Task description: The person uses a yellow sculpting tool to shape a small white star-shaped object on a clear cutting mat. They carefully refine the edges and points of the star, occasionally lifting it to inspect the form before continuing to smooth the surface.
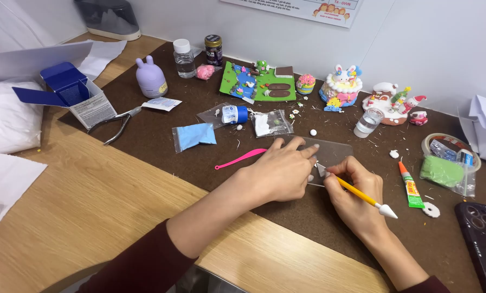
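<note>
Across the wooden table [91, 206] lies a dark brown felt mat [286, 217], and nearly everything sits on it. At the far left, half off the mat, stands an open blue-and-white cardboard box [72, 92], with small pliers [115, 122] just beside it. Along the back edge stand a lilac bunny-shaped bottle [150, 78], a clear bottle with a white cap [184, 58], a green clay garden scene [256, 82] and a clay cake topped with a white rabbit [341, 86]. At the right edge lies a black phone [481, 239], and above it a plastic bag of green clay [443, 171]. Near the middle of the mat rests a clear plastic sheet [321, 157]. The left hand [281, 173] lies flat on that sheet's near left part, its fingers held together and pressing it down. The right hand [354, 195] is closed in a pen grip around a yellow sculpting tool [362, 196] with white tips, whose far tip touches the sheet just beside the left fingertips. A bag of blue clay [195, 135] lies to the left, well apart. A pink modelling tool [238, 158] lies just left of the left hand. A small glue tube [411, 184] lies just right of the right hand.
</note>
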